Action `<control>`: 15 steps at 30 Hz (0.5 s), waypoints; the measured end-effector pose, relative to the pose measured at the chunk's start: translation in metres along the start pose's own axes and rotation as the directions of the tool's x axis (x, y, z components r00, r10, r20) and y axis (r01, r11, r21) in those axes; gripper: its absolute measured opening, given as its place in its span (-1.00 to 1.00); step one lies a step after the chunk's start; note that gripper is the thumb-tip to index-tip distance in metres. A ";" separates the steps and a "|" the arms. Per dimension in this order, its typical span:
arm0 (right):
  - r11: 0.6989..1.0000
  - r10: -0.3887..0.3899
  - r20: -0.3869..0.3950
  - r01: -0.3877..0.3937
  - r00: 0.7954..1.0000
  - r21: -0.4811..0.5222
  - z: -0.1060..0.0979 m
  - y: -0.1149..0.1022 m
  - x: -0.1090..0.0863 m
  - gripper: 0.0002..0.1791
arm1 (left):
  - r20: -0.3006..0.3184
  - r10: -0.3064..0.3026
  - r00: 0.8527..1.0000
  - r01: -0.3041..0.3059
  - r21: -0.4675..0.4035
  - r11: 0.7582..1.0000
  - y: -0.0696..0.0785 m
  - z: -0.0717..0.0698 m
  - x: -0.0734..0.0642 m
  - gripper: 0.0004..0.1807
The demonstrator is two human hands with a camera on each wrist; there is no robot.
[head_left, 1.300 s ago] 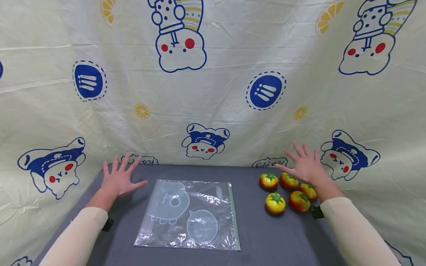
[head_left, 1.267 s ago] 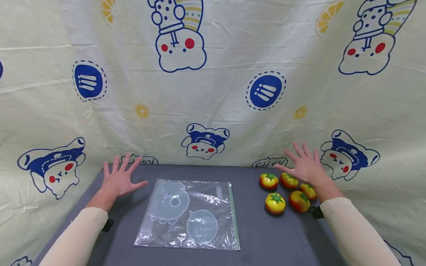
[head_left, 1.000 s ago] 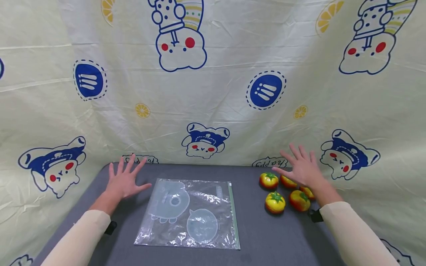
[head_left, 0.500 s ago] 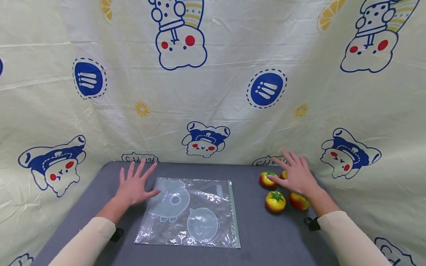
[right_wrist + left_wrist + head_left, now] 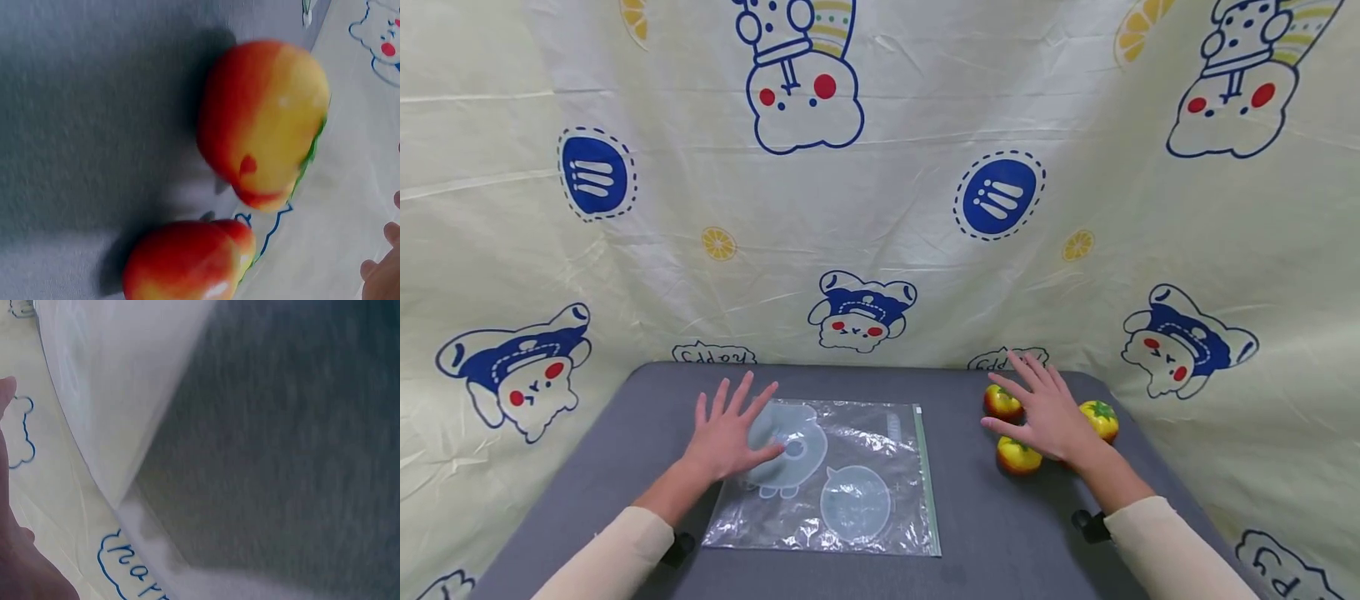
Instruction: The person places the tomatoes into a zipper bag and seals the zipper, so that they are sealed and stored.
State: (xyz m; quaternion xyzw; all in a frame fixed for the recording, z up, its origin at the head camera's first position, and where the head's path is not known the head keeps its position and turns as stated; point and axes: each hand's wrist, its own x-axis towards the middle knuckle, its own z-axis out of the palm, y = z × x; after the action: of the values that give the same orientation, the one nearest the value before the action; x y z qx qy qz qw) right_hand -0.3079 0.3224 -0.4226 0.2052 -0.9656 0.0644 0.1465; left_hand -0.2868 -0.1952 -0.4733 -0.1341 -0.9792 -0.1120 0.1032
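Note:
A clear zip bag (image 5: pixel 895 492) lies flat on the dark grey table, with pale printed shapes on it and a greenish strip along its right edge. My left hand (image 5: pixel 726 437) hovers over the bag's left side, fingers spread and holding nothing; contact cannot be told. Over the group of round red-and-yellow fruits with green leafy tops, my right hand (image 5: pixel 1048 417) spreads its fingers, also holding nothing. One fruit (image 5: pixel 1099 419) shows to its right, others (image 5: pixel 1018 457) to its left; the hand hides the rest. Two larger fruits (image 5: pixel 262 119) fill the right wrist view.
A pale cartoon-printed cloth (image 5: pixel 880 208) hangs behind the table (image 5: pixel 973 517) and down its sides. Dark wrist cameras (image 5: pixel 1090 527) sit under both cream sleeves (image 5: pixel 1165 542). The left wrist view mostly shows grey table surface.
Both hands have moved inward and toward the person, the left from beside the bag to over its edge, the right across the fruits. Fingers stay spread; bag and fruits have not moved.

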 end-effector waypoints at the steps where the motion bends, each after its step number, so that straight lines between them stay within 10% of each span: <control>1: 1.000 -0.001 0.004 0.001 1.000 -0.005 0.001 -0.003 0.000 -0.07 | 0.000 0.002 1.000 -0.002 -0.005 1.000 0.002 0.001 -0.001 0.08; 15: 0.998 -0.064 0.022 0.064 0.998 0.010 0.012 -0.037 -0.011 -0.07 | 0.037 0.042 0.998 -0.040 -0.065 0.997 0.043 0.012 -0.008 0.06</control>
State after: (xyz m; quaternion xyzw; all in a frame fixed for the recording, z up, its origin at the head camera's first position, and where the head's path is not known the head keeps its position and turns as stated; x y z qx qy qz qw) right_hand -0.2862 0.2902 -0.4350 0.2374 -0.9598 0.0621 0.1365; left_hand -0.2691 -0.1538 -0.4781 -0.1596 -0.9739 -0.1388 0.0824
